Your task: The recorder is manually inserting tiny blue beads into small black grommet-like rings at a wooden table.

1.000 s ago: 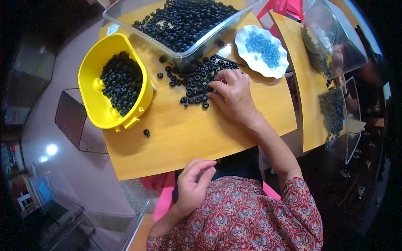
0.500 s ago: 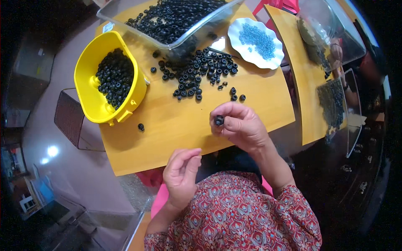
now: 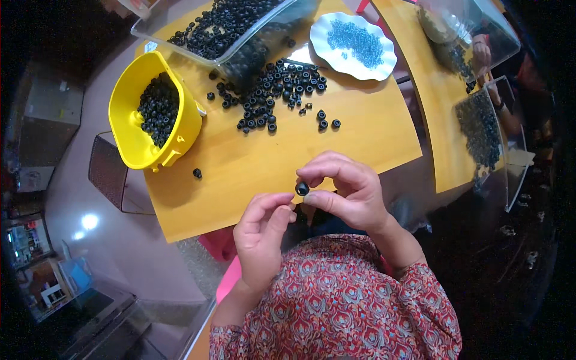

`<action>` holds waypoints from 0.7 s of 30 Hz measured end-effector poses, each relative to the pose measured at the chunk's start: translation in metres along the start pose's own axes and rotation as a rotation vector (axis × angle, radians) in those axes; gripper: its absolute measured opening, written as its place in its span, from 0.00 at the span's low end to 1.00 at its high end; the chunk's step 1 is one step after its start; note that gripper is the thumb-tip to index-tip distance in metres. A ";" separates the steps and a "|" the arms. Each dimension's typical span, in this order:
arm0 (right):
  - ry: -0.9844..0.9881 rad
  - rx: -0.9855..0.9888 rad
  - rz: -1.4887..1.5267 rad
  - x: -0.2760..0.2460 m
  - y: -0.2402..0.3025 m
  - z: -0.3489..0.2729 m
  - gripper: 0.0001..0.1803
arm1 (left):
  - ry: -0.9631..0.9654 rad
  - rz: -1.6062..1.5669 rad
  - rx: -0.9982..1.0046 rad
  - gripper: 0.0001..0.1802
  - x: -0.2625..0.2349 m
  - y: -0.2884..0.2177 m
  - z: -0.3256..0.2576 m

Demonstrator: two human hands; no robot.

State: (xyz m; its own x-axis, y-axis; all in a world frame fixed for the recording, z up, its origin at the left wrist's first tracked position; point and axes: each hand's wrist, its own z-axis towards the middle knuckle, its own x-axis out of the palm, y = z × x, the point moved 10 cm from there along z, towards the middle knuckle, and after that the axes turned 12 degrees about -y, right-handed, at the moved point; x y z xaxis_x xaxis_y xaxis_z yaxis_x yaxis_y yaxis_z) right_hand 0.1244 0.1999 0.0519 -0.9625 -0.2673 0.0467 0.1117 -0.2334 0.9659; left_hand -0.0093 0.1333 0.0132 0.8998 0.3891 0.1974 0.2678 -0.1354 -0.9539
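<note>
Between the thumb and fingers of my right hand [image 3: 348,191] is a small round black part [image 3: 302,189], with an opening in one side. My left hand [image 3: 261,231] is right beside it, thumb and forefinger pinched together near the part; whatever lies in that pinch, if anything, is too small to make out. Beyond my hands, a loose pile of similar black ring-shaped parts [image 3: 264,108] lies on the yellow table [image 3: 240,180]. A white scalloped dish [image 3: 384,69] at the far right holds tiny clear bluish pieces [image 3: 358,43].
A yellow tub [image 3: 123,144] partly filled with black parts stands at the left, a single black part [image 3: 197,173] near it. At the back sits a clear bin [image 3: 210,60] of more parts. To the right, another person's hand [image 3: 482,51] shows at a second table [image 3: 441,150].
My right hand has turned and come toward my left, bringing the black part close to the left fingertips. The whole view has shifted slightly.
</note>
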 end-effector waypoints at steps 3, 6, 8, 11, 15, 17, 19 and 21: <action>-0.006 -0.012 -0.045 0.003 0.005 -0.004 0.18 | 0.010 -0.118 -0.084 0.10 0.003 0.009 0.000; -0.022 -0.137 -0.154 0.004 0.014 -0.007 0.19 | 0.029 -0.216 -0.161 0.11 0.007 0.015 0.001; -0.028 -0.213 -0.242 0.002 0.019 -0.008 0.19 | 0.038 -0.268 -0.230 0.12 0.013 0.019 0.002; -0.023 -0.305 -0.346 0.006 0.024 -0.011 0.19 | 0.016 -0.297 -0.262 0.12 0.013 0.021 0.002; 0.011 -0.275 -0.311 0.009 0.019 -0.009 0.19 | 0.041 -0.358 -0.348 0.12 0.012 0.030 0.004; 0.020 -0.210 -0.236 0.007 0.012 -0.009 0.18 | 0.063 -0.434 -0.403 0.12 0.013 0.035 0.003; 0.031 -0.146 -0.161 0.005 0.006 -0.008 0.18 | 0.124 -0.532 -0.444 0.12 0.017 0.036 0.000; 0.044 -0.119 -0.125 0.005 0.002 -0.007 0.17 | 0.141 -0.574 -0.456 0.13 0.016 0.041 -0.001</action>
State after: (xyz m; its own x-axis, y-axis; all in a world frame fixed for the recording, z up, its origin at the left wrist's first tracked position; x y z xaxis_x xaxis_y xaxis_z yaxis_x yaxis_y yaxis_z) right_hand 0.1212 0.1917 0.0519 -0.9592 -0.2693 -0.0857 0.0226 -0.3754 0.9266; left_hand 0.0165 0.1335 -0.0223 0.6025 0.3963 0.6928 0.7979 -0.3221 -0.5096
